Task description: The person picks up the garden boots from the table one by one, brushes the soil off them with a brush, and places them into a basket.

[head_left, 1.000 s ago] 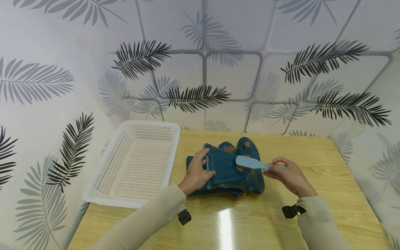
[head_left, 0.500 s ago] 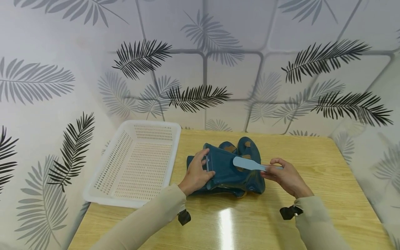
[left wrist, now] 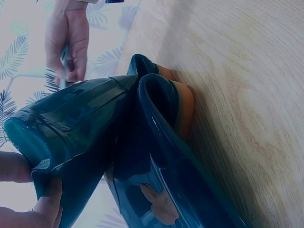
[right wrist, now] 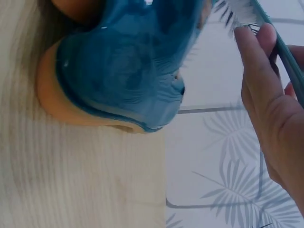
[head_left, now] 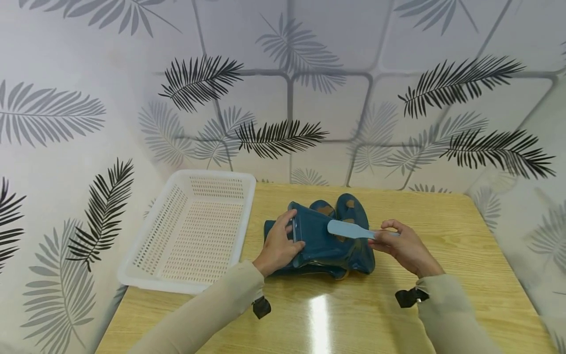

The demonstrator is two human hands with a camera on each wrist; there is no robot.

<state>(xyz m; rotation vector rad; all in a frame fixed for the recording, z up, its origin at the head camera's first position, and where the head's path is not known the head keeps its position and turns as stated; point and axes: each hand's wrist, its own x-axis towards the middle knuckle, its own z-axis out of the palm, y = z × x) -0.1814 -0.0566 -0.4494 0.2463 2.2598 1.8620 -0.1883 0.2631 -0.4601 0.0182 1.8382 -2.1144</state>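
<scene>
A pair of shiny dark teal rain boots lies on the table, toes to the right, with brown patches like mud on them. My left hand (head_left: pixel 277 250) grips the upper boot (head_left: pixel 318 238) by the rim of its shaft; the left wrist view shows fingers on either side of that edge. The other boot (left wrist: pixel 137 190) lies partly beneath it, a brown patch (left wrist: pixel 164 206) on its side. In my right hand (head_left: pixel 404 248) is the handle of a light blue scrubbing brush (head_left: pixel 348 229). Its white bristles (right wrist: pixel 242 12) face the boot, and its head overlaps the shaft in the head view.
A white perforated plastic basket (head_left: pixel 239 231) stands left of the boots. The wooden table (head_left: pixel 442 216) meets a wall (head_left: pixel 327 108) with a leaf pattern at its back edge. Black wrist straps (head_left: pixel 411 298) sit over both sleeves.
The brush and right hand have moved a little left along the boot shaft, then very slightly up. My left hand keeps its grip and the boots stay put.
</scene>
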